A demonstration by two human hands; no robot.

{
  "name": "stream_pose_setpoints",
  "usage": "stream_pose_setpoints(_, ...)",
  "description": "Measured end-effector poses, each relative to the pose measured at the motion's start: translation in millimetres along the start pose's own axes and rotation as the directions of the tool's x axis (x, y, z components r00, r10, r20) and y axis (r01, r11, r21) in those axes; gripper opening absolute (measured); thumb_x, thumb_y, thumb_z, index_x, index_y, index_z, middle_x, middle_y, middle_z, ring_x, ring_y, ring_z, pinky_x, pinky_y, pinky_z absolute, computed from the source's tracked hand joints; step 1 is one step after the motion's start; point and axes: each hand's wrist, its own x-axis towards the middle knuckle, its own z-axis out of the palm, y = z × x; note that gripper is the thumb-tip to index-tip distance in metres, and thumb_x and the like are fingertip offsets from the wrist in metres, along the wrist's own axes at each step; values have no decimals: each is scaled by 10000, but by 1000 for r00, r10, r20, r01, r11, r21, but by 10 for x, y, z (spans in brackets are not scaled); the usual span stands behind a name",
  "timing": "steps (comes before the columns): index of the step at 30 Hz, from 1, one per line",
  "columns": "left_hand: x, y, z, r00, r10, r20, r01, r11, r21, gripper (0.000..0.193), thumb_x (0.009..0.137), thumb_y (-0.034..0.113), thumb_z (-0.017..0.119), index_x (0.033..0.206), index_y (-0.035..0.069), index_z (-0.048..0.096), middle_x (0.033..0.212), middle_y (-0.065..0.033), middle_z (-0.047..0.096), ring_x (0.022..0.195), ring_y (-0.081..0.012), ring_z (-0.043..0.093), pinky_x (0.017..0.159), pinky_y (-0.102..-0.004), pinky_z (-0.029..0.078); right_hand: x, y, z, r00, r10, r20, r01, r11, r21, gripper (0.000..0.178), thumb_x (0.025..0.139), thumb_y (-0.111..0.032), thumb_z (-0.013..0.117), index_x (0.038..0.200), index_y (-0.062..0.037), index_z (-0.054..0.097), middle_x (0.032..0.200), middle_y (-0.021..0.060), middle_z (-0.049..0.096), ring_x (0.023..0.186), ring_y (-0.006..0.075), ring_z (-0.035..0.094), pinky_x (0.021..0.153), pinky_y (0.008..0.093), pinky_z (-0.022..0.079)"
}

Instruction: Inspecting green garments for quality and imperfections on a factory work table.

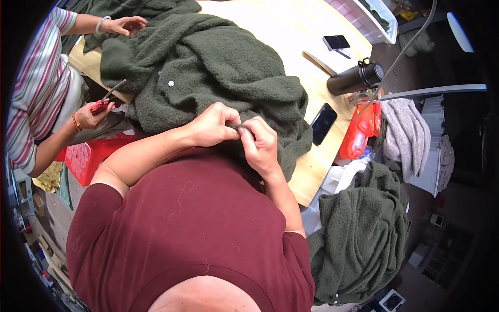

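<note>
A dark green knitted garment (pixel 218 62) lies heaped over the table in front of me, with small pale buttons or beads (pixel 171 83) on it. At its near edge my left hand (pixel 214 125) is closed, thumb and fingertips pinching a small bit of the knit. Fingertip to fingertip with it, my right hand (pixel 260 139) pinches the same bit from the other side. Whether a small tool such as a needle is between the fingers cannot be seen.
At the left a co-worker's hand (pixel 96 112) holds a red-handled metal tool (pixel 112 92). A red stool (pixel 86 158) stands below. On the table (pixel 312 169) are a phone (pixel 324 125), a black bottle (pixel 353 77) and another phone (pixel 336 42). More green knitwear (pixel 358 223) fills a bin at right.
</note>
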Motion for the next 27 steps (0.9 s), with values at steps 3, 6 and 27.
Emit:
stream_pose_setpoints(3,38,19,-75,998,-43,34,48,988,-144,46,691,14,632,687,-9,593,624,16,556,589,-37,467,518,-216,379,7,28,16,996,80,-51,-75,993,96,44,731,59,551,736,19,534,633,59,487,539,126,451,487,246,353)
stream_pose_setpoints(6,83,-4,-166,996,-42,82,66,947,-316,33,713,13,625,703,-1,597,641,36,556,603,-21,458,543,-192,375,5,-30,-10,991,130,24,-132,976,173,38,741,54,558,737,21,540,622,33,470,551,92,429,493,223,338)
stream_pose_setpoints(27,246,10,-262,978,-184,102,208,770,-604,38,717,48,620,721,32,586,671,15,581,581,-59,499,583,-183,391,-150,53,-478,961,261,-89,-276,926,-259,379,650,-78,693,990,7,549,910,133,563,850,245,558,761,304,440)
